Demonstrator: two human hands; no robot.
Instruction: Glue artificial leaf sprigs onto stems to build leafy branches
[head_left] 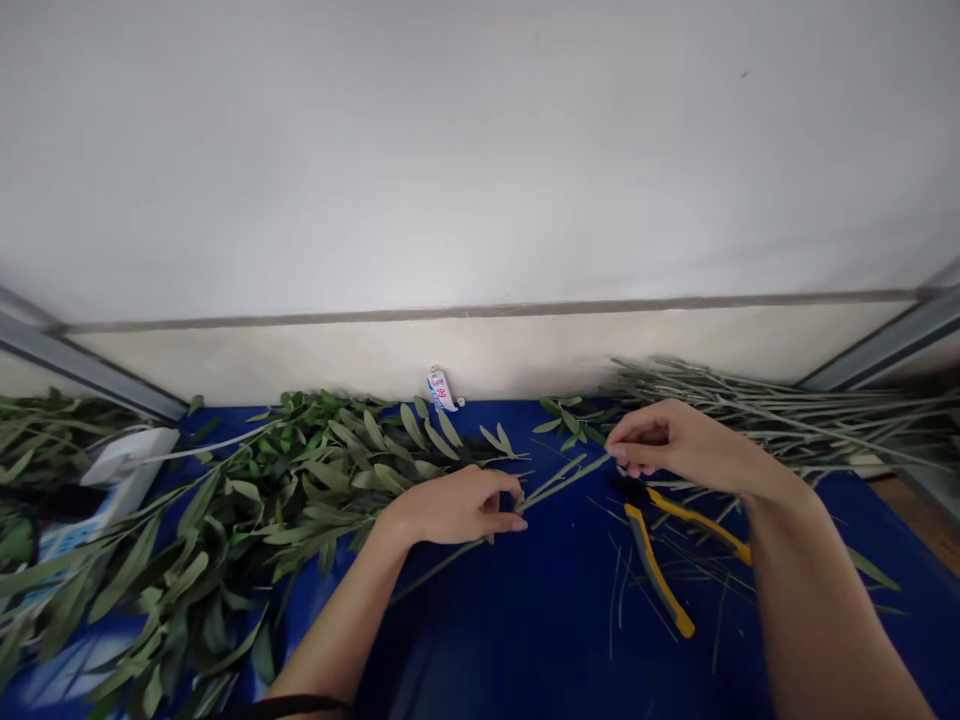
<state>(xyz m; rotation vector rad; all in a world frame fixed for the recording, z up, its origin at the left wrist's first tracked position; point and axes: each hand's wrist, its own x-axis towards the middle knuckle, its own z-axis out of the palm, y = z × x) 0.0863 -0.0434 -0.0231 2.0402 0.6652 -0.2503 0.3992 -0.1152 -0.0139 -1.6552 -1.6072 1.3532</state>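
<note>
A thin green stem point(562, 482) runs between my two hands above the blue table. My left hand point(454, 508) is closed around it, thumb and forefinger curled, and part of the stem trails down-left below the palm. At the upper right end my right hand point(664, 442) pinches the stem between thumb and fingertips. Just below my right hand lie pliers with yellow handles point(651, 565), handles spread, jaws partly hidden. Leafy branches point(330, 470) lie close behind and left of my left hand.
Bare stems point(795, 405) are piled at the back right, against the pale wall point(480, 200). A small white tube point(441, 390) stands by the wall. Thin clippings point(697, 570) are scattered around the pliers on the blue tabletop point(525, 630). A white box-like object point(131, 465) sits at left among leaves.
</note>
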